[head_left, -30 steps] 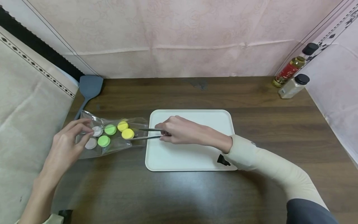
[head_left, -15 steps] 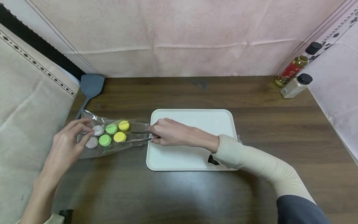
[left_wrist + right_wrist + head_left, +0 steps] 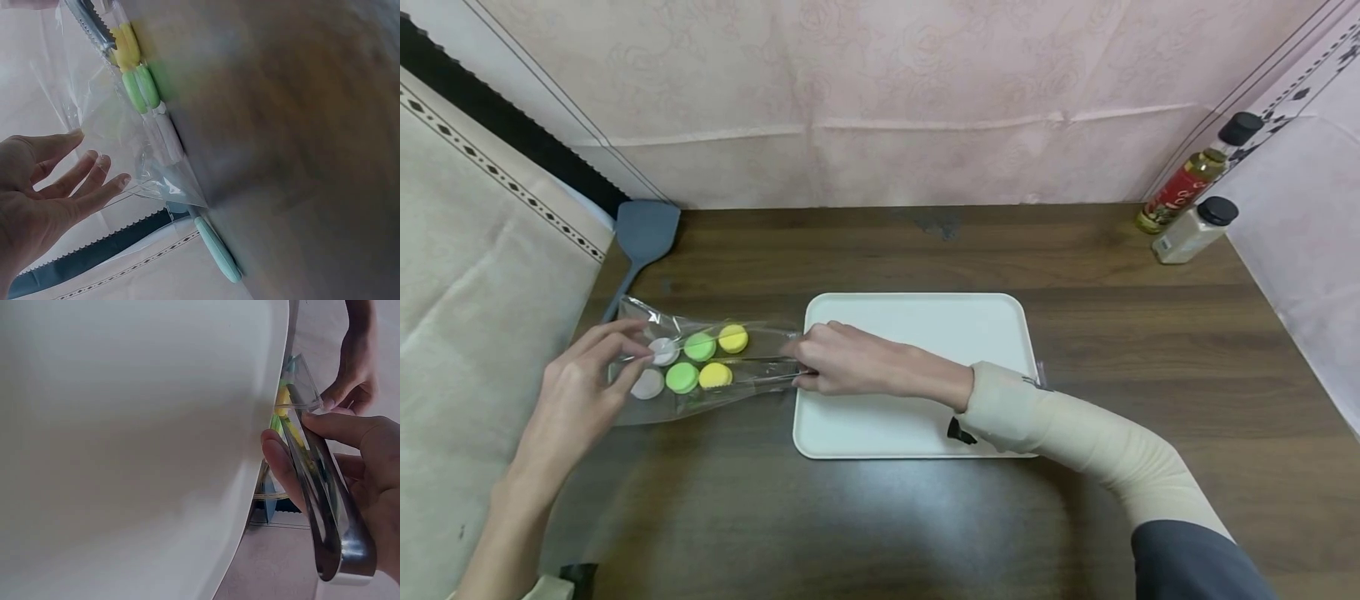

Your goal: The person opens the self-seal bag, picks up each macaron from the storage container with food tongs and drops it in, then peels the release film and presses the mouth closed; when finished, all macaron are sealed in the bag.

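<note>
A clear plastic bag [image 3: 760, 383] lies on the table, holding white, green and yellow macarons [image 3: 682, 377]. My left hand [image 3: 580, 371] is at the bag's left end, pinching its film between thumb and fingers. Metal tongs [image 3: 353, 537] are gripped in my right hand [image 3: 842, 360], which is at the bag's right end over the tray's left edge. Inside the bag, the serrated tongs tips sit by a yellow macaron [image 3: 129, 45] in the left wrist view. Whether they squeeze it I cannot tell. The white tray [image 3: 917, 429] lies just right of the bag.
Behind the bag a blue-grey spatula [image 3: 647, 229] leans toward the back left corner. An oil bottle [image 3: 1183, 192] and a black-capped jar [image 3: 1191, 232] stand at the back right. Cloth [image 3: 880, 125] walls the table's back and sides.
My right hand has moved left with the tongs, pushing them deeper into the bag. The nearer yellow macaron has shifted left against the green one. My left hand stays in place.
</note>
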Motion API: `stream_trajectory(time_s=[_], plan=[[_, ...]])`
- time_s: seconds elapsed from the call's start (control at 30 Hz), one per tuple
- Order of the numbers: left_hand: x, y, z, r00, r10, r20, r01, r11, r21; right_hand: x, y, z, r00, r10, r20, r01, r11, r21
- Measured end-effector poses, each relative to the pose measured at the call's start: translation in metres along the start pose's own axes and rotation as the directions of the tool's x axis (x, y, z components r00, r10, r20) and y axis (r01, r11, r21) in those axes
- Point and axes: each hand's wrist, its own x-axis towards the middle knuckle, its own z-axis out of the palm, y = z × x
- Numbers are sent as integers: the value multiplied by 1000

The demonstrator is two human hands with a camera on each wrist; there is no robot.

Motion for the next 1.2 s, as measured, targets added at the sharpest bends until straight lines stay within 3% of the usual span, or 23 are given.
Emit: stream_trajectory(time_s=[0.2, 0.33, 0.57, 0.77, 0.87, 0.97, 1.2], plan=[[0, -1, 0, 1000, -10, 15, 10, 1000, -10, -9, 1, -4, 1000, 10, -21, -10, 1000, -13], [-3, -2, 0, 1000, -13, 21, 13, 1000, -7, -30, 1, -12, 997, 16, -77, -16, 1000, 2], [-4, -4, 1, 1000, -6, 14, 6, 1000, -11, -97, 9, -28, 966, 58, -253, -82, 993, -83], [-2, -5, 1, 1000, 6, 3, -6, 1000, -4, -167, 23, -34, 923, 170, -344, -197, 979, -46], [-1, -5, 2, 1000, 7, 7, -7, 1000, -4, -199, 33, -34, 890, 233, -392, -270, 962, -40], [-1, -4, 1, 1000, 0, 14, 0, 1000, -3, -229, 41, -31, 844, 309, -438, -366, 930, -48], [-1, -4, -1, 1000, 2, 9, -2, 1000, 1, -283, 54, -17, 706, 526, -474, -597, 802, 1]])
